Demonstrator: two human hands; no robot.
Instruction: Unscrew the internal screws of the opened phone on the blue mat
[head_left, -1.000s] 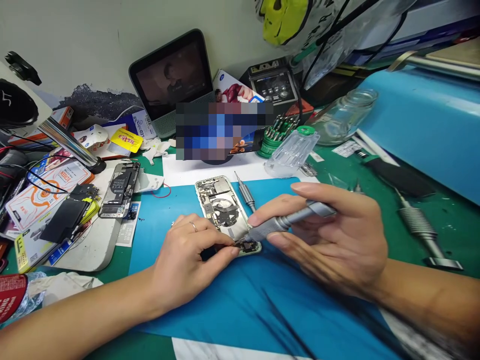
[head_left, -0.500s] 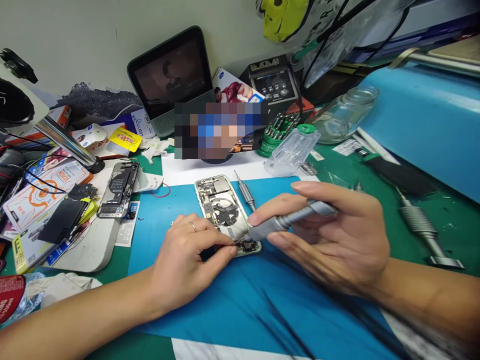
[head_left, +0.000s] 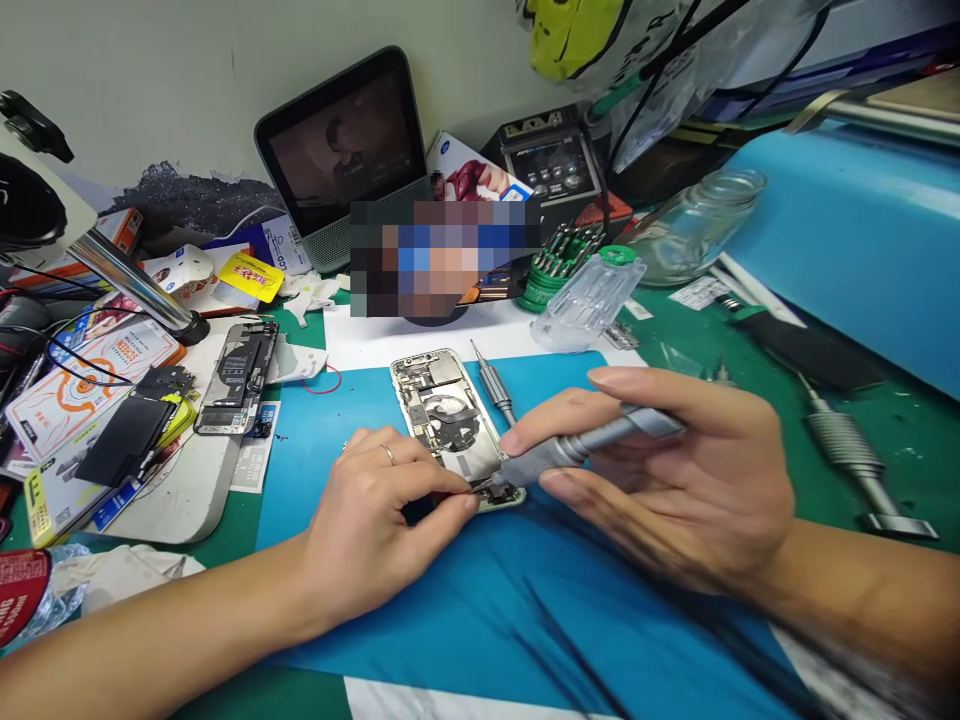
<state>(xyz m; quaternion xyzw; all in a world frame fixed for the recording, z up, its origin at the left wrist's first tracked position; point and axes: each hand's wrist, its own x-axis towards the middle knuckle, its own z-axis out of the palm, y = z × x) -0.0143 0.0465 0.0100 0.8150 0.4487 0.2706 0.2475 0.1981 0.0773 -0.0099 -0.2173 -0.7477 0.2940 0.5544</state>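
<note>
An opened phone point(head_left: 450, 420) is laid on the work mat point(head_left: 465, 600). The left hand point(head_left: 375, 520) is placed at the phone's near end, on its left. The right hand point(head_left: 675, 480) is set to the right, and the screwdriver point(head_left: 577, 450) gripped in it is tipped onto that same end. A spare screwdriver point(head_left: 495, 385) is laid just right of the phone. A second opened phone point(head_left: 238, 378) is placed on a pad point(head_left: 180, 500) left of the mat. Behind the mat, a bit holder point(head_left: 555, 265) and a glass jar point(head_left: 694, 230) are set right of a screen point(head_left: 341, 150).
</note>
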